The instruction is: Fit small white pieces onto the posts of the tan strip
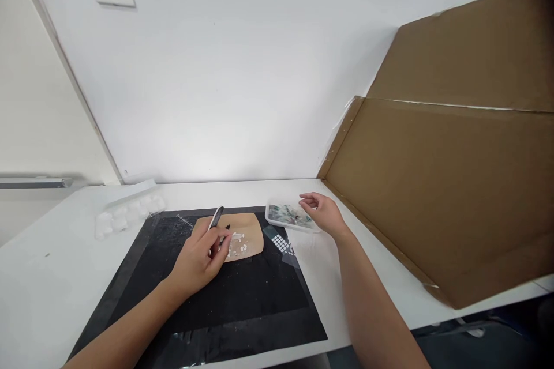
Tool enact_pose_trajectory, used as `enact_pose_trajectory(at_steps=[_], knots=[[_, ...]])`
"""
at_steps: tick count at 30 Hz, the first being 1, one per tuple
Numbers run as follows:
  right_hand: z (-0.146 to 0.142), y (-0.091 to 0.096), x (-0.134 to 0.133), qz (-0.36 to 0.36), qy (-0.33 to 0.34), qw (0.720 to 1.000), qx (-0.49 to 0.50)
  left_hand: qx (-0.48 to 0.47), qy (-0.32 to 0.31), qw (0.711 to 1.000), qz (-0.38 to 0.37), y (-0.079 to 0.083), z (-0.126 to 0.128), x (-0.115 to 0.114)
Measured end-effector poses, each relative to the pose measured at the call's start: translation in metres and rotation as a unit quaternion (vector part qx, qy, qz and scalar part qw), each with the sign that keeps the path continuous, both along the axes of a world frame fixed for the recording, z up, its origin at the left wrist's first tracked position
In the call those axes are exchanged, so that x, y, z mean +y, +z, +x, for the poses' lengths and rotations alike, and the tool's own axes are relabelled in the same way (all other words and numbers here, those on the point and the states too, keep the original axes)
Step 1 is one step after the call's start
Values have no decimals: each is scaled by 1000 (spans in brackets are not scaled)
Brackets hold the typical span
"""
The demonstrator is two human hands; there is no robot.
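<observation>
Clear compartmented plastic tray [130, 213] sits near the back edge of the white tabletop [38, 277], left side. My left hand [197, 256] grips a black-and-white pen-like tool [216, 217], fingertips bunched over small white pieces [243, 248] on a tan curved-edge sheet [255, 228], at the back edge of the black rectangular mat [259, 300]; can't tell if they pinch one. White-dotted clear sheet [280, 242] lies at the mat's right edge. My right hand [322, 213], fingers half-bent, tips apart, is at the right end of a shallow white tray [283, 225] of clear-and-green packets [289, 214].

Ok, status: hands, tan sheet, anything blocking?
Left hand holding pen-like tool over tan sheet. White bits on sheet. Right hand at plastic tray, contact unclear. Cardboard panel right, clear of both.
</observation>
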State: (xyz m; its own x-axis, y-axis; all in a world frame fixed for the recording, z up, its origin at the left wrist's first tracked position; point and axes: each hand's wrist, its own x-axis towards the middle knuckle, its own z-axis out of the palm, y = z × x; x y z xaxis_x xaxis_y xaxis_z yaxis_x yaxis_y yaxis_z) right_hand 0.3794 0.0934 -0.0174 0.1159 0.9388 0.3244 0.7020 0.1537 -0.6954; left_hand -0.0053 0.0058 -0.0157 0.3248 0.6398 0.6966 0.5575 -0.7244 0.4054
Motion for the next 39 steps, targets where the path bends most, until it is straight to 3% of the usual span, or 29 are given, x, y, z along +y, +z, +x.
enact_pose_trajectory(at_steps=[10,15,17,19,24,29,39], knots=[[-3,11,-7,-10,-22,999,31,-9,0,1000,-13,1,1,-3],[-31,30,-24,12,-53,998,38,-31,20,999,-38,4,2,-2],[-53,34,-34,48,-8,996,71,-43,35,997,-49,4,3,-1],[-79,34,-46,79,82,989,94,-54,49,996,-59,4,3,1],[-138,24,-72,96,257,959,64,-65,61,994,-70,4,3,2],[-166,17,-77,85,289,948,108,-55,39,994,-84,5,4,-1],[-168,17,-81,51,286,942,167,-48,13,995,-91,6,9,-8]])
